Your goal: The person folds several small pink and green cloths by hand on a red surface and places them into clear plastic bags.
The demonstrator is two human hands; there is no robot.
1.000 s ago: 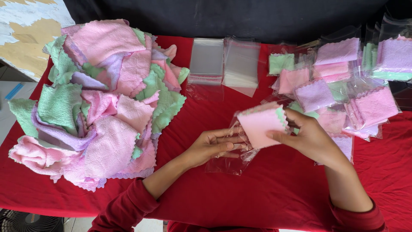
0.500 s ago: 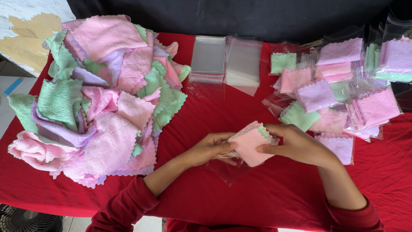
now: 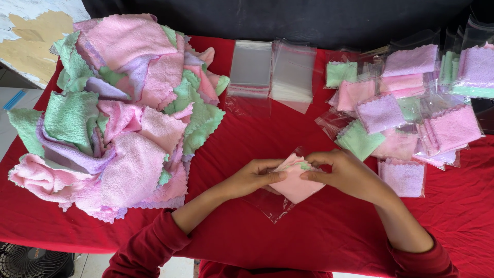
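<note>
Pink folded cloth (image 3: 294,180) sits at centre front of the red-covered bench (image 3: 288,231), partly inside a clear plastic bag (image 3: 272,203). Left hand (image 3: 253,176): fingers closed on the cloth's left edge. Right hand (image 3: 346,172): fingers pinching its upper right corner. Loose pile of pink, green and lilac cloths (image 3: 121,110) lies well to the left. Stack of empty clear bags (image 3: 271,72) at bench rear. Bagged cloths (image 3: 406,108) heaped near the right hand.

Bright, even daylight; soft shadows only; sharp focus throughout; faint glare on the clear plastic bags (image 3: 292,72).
</note>
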